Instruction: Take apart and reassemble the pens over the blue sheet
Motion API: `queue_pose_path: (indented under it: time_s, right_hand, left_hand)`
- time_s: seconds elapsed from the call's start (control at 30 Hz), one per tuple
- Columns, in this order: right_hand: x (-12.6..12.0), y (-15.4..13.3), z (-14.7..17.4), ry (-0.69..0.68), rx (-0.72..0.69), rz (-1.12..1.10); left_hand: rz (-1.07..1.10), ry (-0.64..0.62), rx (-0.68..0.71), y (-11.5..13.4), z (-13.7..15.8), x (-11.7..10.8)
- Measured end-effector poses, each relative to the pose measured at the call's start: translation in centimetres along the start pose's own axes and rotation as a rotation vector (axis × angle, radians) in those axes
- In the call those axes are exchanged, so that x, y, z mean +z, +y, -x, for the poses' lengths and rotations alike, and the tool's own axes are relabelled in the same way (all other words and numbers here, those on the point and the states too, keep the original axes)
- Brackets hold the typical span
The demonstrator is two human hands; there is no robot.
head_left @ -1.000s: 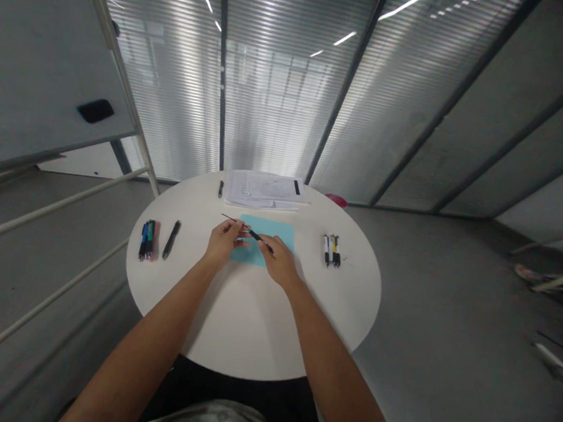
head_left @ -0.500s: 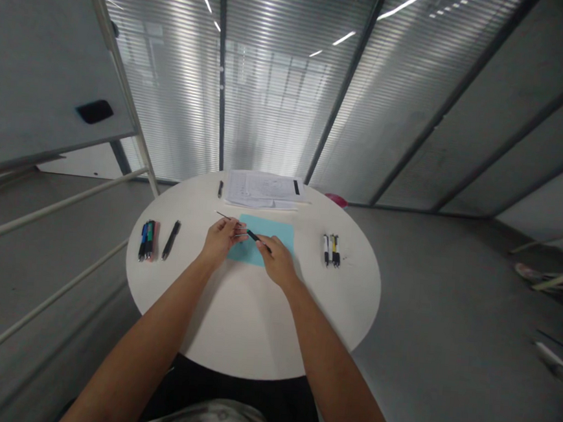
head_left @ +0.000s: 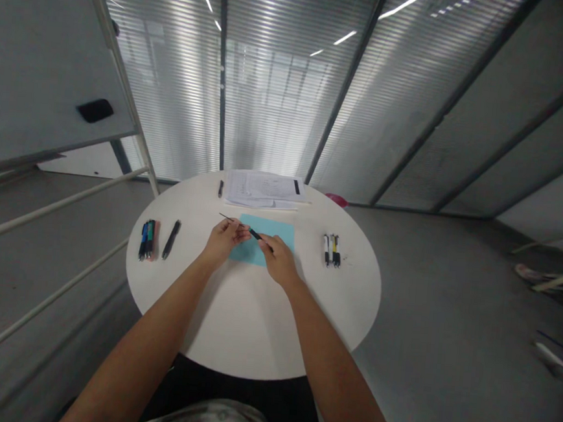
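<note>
At a round white desk (head_left: 248,325), working above a blue sheet (head_left: 274,226).
Facing a stack of papers (head_left: 264,187) near the far edge, just beyond the sheet. Holding the left hand (head_left: 222,238) and the right hand (head_left: 278,257) close together, fingers bent inward. To the left, with a bunch of coloured pens (head_left: 148,239) and a lone dark pen (head_left: 170,240) beside it; to the right, with a row of pens (head_left: 331,251). Gripping a black pen (head_left: 255,234) in the closed right hand, tilted above the sheet; pinching a thin dark stick (head_left: 225,217) in the left, lower fingers loosely spread.
</note>
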State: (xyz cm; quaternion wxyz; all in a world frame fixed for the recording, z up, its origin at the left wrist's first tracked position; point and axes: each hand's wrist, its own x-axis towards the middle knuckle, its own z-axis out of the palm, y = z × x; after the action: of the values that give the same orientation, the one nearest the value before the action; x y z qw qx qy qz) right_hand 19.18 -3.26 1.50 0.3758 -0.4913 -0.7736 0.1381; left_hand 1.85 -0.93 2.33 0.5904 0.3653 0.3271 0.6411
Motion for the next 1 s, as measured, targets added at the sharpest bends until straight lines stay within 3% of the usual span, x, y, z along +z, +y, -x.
queue_pose_path:
  time_s: [0.4,0.57,0.8,1.0]
  right_hand:
    - [-0.3,-0.3,0.0,-0.014,-0.001,-0.032]
    - [0.4,-0.2,-0.4,-0.019,0.02,-0.277]
    - [1.3,-0.1,-0.5,-0.176,0.263,-0.635]
    - [0.5,-1.3,-0.5,-0.225,0.359,-0.835]
  left_hand:
    - [-0.163,-0.093,-0.016,-0.1,0.7,0.5]
    - [-0.166,-0.098,-0.023,0.2,0.8,0.4]
    - [-0.185,-0.115,0.014,0.0,0.9,0.1]
    - [-0.154,-0.132,0.034,0.2,1.0,0.3]
